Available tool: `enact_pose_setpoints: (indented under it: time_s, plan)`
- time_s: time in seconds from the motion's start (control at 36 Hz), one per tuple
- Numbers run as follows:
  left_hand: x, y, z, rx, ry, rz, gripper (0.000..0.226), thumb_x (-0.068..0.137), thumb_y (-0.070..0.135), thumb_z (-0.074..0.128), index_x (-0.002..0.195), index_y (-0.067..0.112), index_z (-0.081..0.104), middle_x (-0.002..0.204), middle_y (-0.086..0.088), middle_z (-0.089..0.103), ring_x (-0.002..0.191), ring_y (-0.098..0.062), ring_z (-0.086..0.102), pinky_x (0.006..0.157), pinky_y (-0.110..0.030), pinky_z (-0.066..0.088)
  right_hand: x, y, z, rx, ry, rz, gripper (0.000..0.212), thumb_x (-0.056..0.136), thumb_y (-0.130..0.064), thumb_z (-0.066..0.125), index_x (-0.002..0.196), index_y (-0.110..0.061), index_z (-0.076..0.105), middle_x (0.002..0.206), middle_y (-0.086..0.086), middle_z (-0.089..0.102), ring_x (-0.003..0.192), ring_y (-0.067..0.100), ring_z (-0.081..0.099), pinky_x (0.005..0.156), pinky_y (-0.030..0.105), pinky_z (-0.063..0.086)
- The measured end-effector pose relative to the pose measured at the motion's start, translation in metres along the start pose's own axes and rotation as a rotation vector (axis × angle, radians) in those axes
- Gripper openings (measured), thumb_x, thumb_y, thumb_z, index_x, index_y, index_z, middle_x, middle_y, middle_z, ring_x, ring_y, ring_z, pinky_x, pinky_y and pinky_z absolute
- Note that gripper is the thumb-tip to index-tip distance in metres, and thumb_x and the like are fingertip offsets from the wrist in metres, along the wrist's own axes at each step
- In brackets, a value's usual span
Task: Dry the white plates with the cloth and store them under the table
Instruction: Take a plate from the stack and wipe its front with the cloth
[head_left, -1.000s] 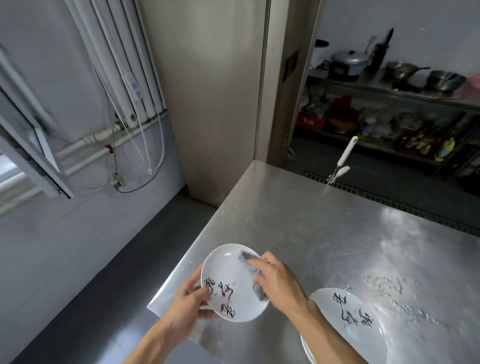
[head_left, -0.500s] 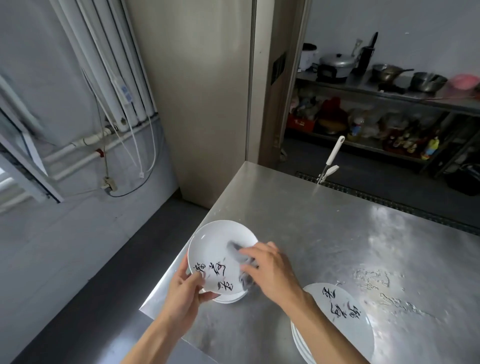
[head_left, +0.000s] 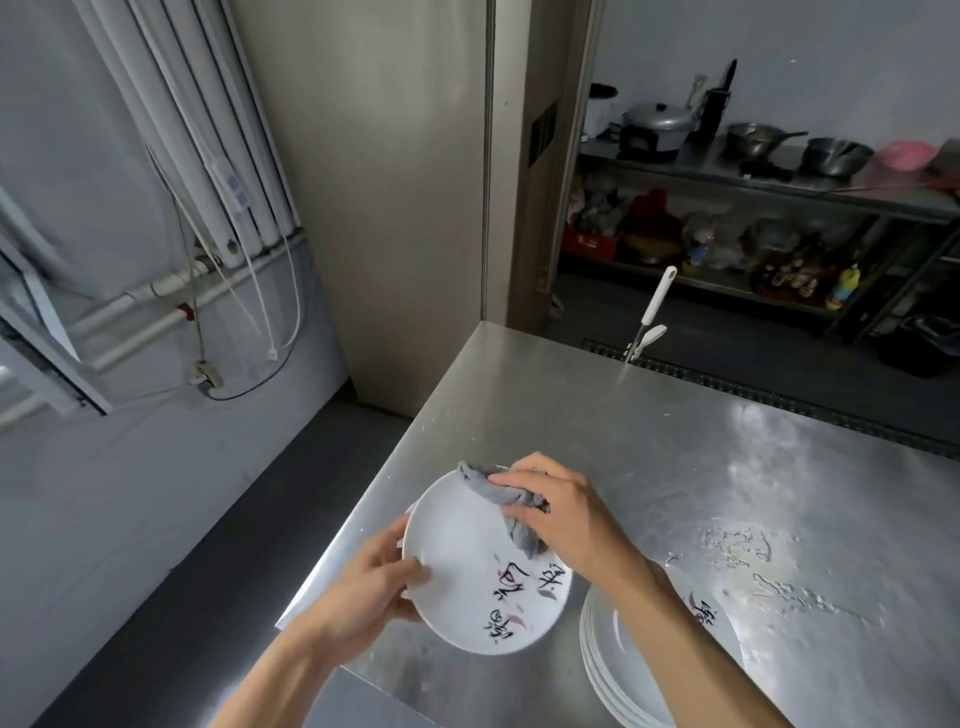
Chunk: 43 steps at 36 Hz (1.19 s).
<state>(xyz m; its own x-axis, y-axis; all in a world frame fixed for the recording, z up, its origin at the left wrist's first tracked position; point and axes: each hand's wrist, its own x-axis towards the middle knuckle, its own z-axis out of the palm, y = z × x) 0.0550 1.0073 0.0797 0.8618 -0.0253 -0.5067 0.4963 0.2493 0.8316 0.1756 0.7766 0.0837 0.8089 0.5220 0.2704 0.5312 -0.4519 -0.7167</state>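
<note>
A white plate (head_left: 462, 566) with black brush characters is held over the near left corner of the steel table (head_left: 675, 457). My left hand (head_left: 363, 592) grips its left rim, thumb on the face. My right hand (head_left: 566, 514) holds a crumpled grey cloth (head_left: 498, 493) and presses it on the plate's upper right part. A stack of white plates (head_left: 623, 670) with the same characters lies on the table at the lower right, partly hidden by my right forearm.
Water drops (head_left: 769, 566) glisten on the table to the right. A white-handled tool (head_left: 652, 312) stands beyond the far edge. A metal shelf (head_left: 779, 176) with pots is at the back right. Dark floor (head_left: 182, 545) and a wall with pipes lie to the left.
The plate has turned in my left hand, so its characters now sit at the lower right. My right hand has swept the cloth up to the plate's upper right rim.
</note>
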Motion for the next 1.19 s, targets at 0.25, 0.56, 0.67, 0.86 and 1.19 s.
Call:
enact_pose_setpoints:
  time_s: [0.25, 0.56, 0.67, 0.86, 1.19]
  plan:
    - [0.009, -0.012, 0.003, -0.119, 0.098, 0.082, 0.045, 0.084, 0.0, 0.057, 0.115, 0.024, 0.078, 0.107, -0.013, 0.077, 0.088, -0.025, 0.076, 0.073, -0.045, 0.064, -0.02, -0.004, 0.006, -0.143, 0.049, 0.117, 0.03, 0.089, -0.011, 0.074, 0.118, -0.018, 0.072, 0.107, -0.01, 0.058, 0.097, 0.011, 0.055, 0.086, 0.028, 0.051]
    - [0.005, -0.009, 0.013, -0.121, 0.119, 0.154, 0.06, 0.098, -0.011, 0.039, 0.114, 0.031, 0.079, 0.11, -0.012, 0.077, 0.096, -0.027, 0.076, 0.073, -0.042, 0.063, -0.023, -0.025, 0.026, -0.495, -0.005, -0.04, 0.025, 0.084, -0.019, 0.066, 0.109, -0.016, 0.067, 0.129, 0.002, 0.053, 0.109, 0.025, 0.052, 0.089, 0.037, 0.052]
    - [0.001, -0.012, 0.014, -0.122, 0.113, 0.162, 0.06, 0.098, -0.011, 0.039, 0.115, 0.031, 0.078, 0.112, -0.011, 0.077, 0.098, -0.027, 0.076, 0.074, -0.042, 0.063, -0.03, -0.022, 0.032, -0.436, -0.014, -0.12, 0.018, 0.098, -0.026, 0.056, 0.099, -0.013, 0.069, 0.13, 0.002, 0.058, 0.121, 0.023, 0.054, 0.095, 0.033, 0.054]
    - [-0.001, -0.013, 0.01, -0.205, 0.157, 0.183, 0.058, 0.095, -0.012, 0.041, 0.112, 0.029, 0.079, 0.113, -0.016, 0.076, 0.096, -0.029, 0.076, 0.073, -0.044, 0.064, -0.031, -0.021, 0.029, -0.368, -0.046, -0.285, 0.009, 0.088, -0.002, 0.067, 0.091, -0.011, 0.066, 0.123, 0.004, 0.062, 0.119, 0.024, 0.06, 0.096, 0.033, 0.052]
    - [-0.001, -0.015, 0.015, -0.285, 0.182, 0.218, 0.062, 0.094, -0.015, 0.041, 0.112, 0.03, 0.078, 0.11, -0.011, 0.076, 0.092, -0.023, 0.075, 0.071, -0.041, 0.064, -0.017, -0.022, 0.026, -0.242, 0.209, -0.125, 0.02, 0.086, 0.005, 0.071, 0.098, -0.009, 0.079, 0.111, 0.003, 0.07, 0.112, 0.023, 0.063, 0.095, 0.036, 0.054]
